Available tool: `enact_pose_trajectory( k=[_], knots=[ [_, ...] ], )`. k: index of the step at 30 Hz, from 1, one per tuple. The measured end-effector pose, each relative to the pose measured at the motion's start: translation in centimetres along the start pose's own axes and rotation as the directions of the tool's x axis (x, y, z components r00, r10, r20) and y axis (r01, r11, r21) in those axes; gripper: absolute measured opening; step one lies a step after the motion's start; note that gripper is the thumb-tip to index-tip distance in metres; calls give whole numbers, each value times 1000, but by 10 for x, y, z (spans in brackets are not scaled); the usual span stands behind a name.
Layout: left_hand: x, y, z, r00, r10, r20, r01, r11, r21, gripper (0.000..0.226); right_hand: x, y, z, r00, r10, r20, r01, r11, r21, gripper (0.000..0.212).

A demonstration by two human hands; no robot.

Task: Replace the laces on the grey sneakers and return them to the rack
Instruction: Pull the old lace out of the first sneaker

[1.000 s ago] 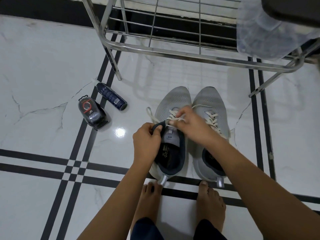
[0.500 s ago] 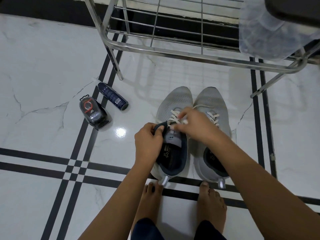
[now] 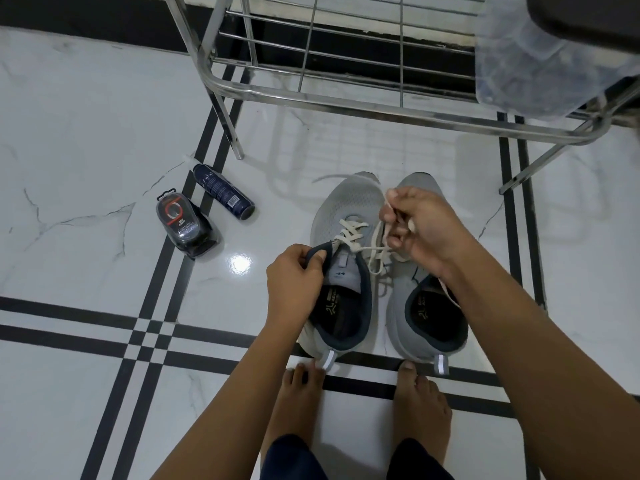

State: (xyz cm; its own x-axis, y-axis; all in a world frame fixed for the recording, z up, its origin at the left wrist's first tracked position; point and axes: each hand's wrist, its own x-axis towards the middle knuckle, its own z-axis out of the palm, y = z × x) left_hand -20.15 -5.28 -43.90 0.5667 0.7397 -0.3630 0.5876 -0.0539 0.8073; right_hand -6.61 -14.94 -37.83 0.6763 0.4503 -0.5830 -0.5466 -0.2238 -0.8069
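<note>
Two grey sneakers stand side by side on the white floor, toes toward the metal rack [image 3: 346, 105]. My left hand [image 3: 294, 282] grips the dark collar of the left sneaker [image 3: 343, 209] at its left side. My right hand [image 3: 419, 226] is raised over the right sneaker [image 3: 415, 299] and pinches the cream lace [image 3: 372, 251] of the left sneaker, pulled out to the right. The lace still crosses the lower eyelets of the left sneaker. My right hand hides most of the right sneaker's lacing.
A dark spray can [image 3: 223, 192] lies on the floor to the left, beside a dark packaged item [image 3: 183, 223]. A clear plastic bag [image 3: 540, 53] hangs at the rack's right end. My bare feet [image 3: 301, 410] stand just behind the sneakers' heels.
My right hand has pulled the lace up and to the right, out of the upper eyelets, so a long loose length now hangs free. My left hand kept its hold on the collar.
</note>
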Motion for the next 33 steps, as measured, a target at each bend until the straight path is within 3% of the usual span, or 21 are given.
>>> enact_pose_trajectory(
  k=[2, 5, 8, 10, 12, 14, 15, 16, 17, 18, 19, 20, 22, 23, 25, 27, 28, 29, 31, 32, 33],
  knots=[
    [-1, 4, -1, 1000, 14, 14, -14, 999, 45, 18, 4, 7, -1, 988, -67, -137, 10, 924, -382, 13],
    [3, 12, -2, 985, 141, 101, -151, 983, 100, 38, -1, 31, 0, 946, -252, -202, -23, 573, -819, 49],
    [20, 24, 0, 898, 283, 336, -374, 894, 247, 45, -13, 41, 13, 953, -295, -64, -10, 182, -983, 50],
    [29, 32, 5, 827, 307, 470, -513, 753, 411, 32, -14, 43, 21, 976, -219, -11, 10, 92, -996, 38],
    [34, 33, 11, 815, 319, 483, -552, 678, 485, 24, -13, 44, 23, 978, -208, -1, 26, 129, -991, 25],
    [31, 25, 15, 880, 375, 291, -466, 796, 385, 18, -14, 46, 21, 975, -220, -31, 29, 267, -963, 17],
    [27, 19, 15, 950, 292, 106, -310, 918, 249, 13, -14, 46, 19, 977, -207, -53, 19, 333, -943, 17],
    [23, 17, 15, 995, 79, -53, -79, 997, 8, 12, -14, 47, 19, 980, -188, -60, 14, 369, -930, 17],
    [21, 17, 14, 979, -179, -95, 145, 945, -292, 19, -15, 48, 20, 984, -174, -47, 21, 368, -929, 16],
    [20, 18, 13, 938, -343, -45, 270, 807, -526, 28, -15, 49, 21, 985, -170, -25, 37, 354, -934, 15],
    [21, 16, 14, 929, -370, 24, 307, 733, -607, 33, -16, 51, 23, 984, -179, -7, 56, 344, -937, 14],
    [23, 15, 14, 956, -285, 67, 271, 778, -567, 35, -15, 52, 23, 981, -194, -1, 68, 348, -935, 14],
    [26, 22, 7, 979, 97, 177, -66, 982, -177, 39, -15, 52, 22, 978, -209, -8, 72, 372, -925, 17],
    [26, 24, 3, 930, 248, 270, -271, 961, 51, 39, -16, 52, 22, 977, -212, -6, 76, 376, -923, 19],
    [30, 26, 1, 822, 352, 448, -508, 809, 296, 30, -16, 51, 22, 976, -218, 5, 90, 381, -920, 22],
    [32, 28, 4, 786, 371, 493, -575, 732, 366, 22, -16, 52, 23, 975, -222, 16, 104, 389, -915, 22],
    [32, 27, 6, 804, 394, 445, -555, 766, 324, 18, -16, 53, 22, 974, -226, 15, 107, 404, -908, 21],
    [29, 25, 7, 858, 381, 345, -470, 853, 227, 15, -16, 54, 20, 972, -233, 1, 106, 434, -894, 19],
    [24, 22, 7, 982, 139, 131, -113, 975, -190, 12, -16, 54, 16, 967, -247, -53, 84, 513, -854, 16],
    [24, 22, 6, 994, -41, 105, 86, 874, -478, 13, -16, 55, 14, 966, -249, -76, 72, 536, -841, 16],
    [24, 23, 7, 973, -185, 137, 227, 679, -698, 15, -17, 56, 15, 964, -252, -85, 68, 542, -837, 16]
  ],
)
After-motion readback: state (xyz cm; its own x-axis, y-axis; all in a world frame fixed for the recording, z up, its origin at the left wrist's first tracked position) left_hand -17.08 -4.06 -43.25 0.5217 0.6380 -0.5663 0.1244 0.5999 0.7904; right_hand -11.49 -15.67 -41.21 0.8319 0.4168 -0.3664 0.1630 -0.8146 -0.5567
